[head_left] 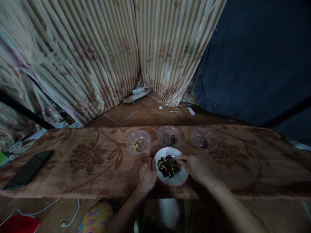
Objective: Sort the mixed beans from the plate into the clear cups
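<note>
Dim light falls across a surface (97, 183) draped in flower-patterned brown cloth, and right in front of me on it sits a white plate (178, 181) with a red rim, a loose heap of dark and pale pieces (168, 166) gathered in its middle. I judge the plate light and stiff, probably smooth enough to slide on the weave if pushed, and perhaps breakable, though I can't tell its material; the rim is the place to hold it, well clear of the heap. The pieces look small, dry and hard, apt to roll or scatter, so they want a gentle pinch or a shallow scoop. My left fingers (153, 164) lie against the plate's left edge; how firmly they close on it I can't tell, since part of the grip is hidden. My right fingers (184, 158) are pinched together on a slim utensil (176, 158) over the heap's right side, best held back from its tip. Just beyond the plate stand three clear bowls: a left bowl (145, 145) with pale pieces, a middle bowl (178, 131) whose contents are blurred out, and a right bowl (211, 142) with a few dark bits. Farther off, a dark phone (28, 170) lies at the far left, and striped curtains (165, 48) hang beyond the tiled floor (136, 113).
</note>
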Tool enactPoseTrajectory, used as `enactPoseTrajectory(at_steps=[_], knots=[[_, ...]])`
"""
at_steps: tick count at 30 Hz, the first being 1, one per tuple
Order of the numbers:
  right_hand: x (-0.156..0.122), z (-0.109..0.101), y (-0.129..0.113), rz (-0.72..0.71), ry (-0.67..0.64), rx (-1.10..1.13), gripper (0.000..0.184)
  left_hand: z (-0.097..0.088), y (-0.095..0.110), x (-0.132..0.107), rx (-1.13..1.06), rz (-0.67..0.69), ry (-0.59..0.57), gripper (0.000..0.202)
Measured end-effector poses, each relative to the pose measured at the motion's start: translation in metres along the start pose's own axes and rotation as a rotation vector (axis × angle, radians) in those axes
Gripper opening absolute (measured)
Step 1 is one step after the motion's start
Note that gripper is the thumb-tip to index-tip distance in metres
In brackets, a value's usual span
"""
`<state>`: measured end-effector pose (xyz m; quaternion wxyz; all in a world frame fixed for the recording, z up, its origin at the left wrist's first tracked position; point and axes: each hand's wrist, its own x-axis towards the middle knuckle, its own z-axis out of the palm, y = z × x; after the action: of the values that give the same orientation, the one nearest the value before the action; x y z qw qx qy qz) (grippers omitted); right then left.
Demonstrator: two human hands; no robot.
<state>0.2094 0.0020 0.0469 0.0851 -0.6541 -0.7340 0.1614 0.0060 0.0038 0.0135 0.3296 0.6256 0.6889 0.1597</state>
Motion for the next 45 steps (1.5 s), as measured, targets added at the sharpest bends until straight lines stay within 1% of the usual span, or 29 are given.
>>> enactPoseTrajectory(at_steps=[7, 17, 25, 33, 37, 39, 45], knots=[[0.0006, 0.0043, -0.0003, -0.009, 0.021, -0.02, 0.024, -0.0001, -0.0003, 0.0011, -0.017, 0.015, -0.01, 0.046], [-0.0022, -0.0006, -0.0031, -0.019, 0.009, 0.018, 0.025, -0.001, 0.0005, 0.0013, -0.003, 0.007, -0.015, 0.046], [0.0017, 0.0059, 0.0003, -0.028, 0.018, 0.014, 0.023, 0.0009, -0.0012, 0.0012, -0.007, 0.036, -0.007, 0.046], [-0.0025, -0.0006, -0.0049, -0.03, 0.017, 0.025, 0.025, -0.0021, 0.0011, 0.0003, -0.012, 0.035, -0.019, 0.043], [-0.0008, -0.0002, -0.0017, -0.025, 0.018, 0.037, 0.025, -0.0014, 0.0005, 0.0005, -0.016, 0.048, -0.004, 0.045], [0.0004, 0.0002, 0.0008, -0.015, 0.015, 0.057, 0.025, -0.0012, 0.0004, 0.0007, -0.004, 0.032, 0.0, 0.046], [0.0011, 0.0011, 0.0044, -0.004, 0.001, 0.113, 0.027, -0.0012, 0.0002, 0.0014, -0.012, 0.021, -0.013, 0.045]])
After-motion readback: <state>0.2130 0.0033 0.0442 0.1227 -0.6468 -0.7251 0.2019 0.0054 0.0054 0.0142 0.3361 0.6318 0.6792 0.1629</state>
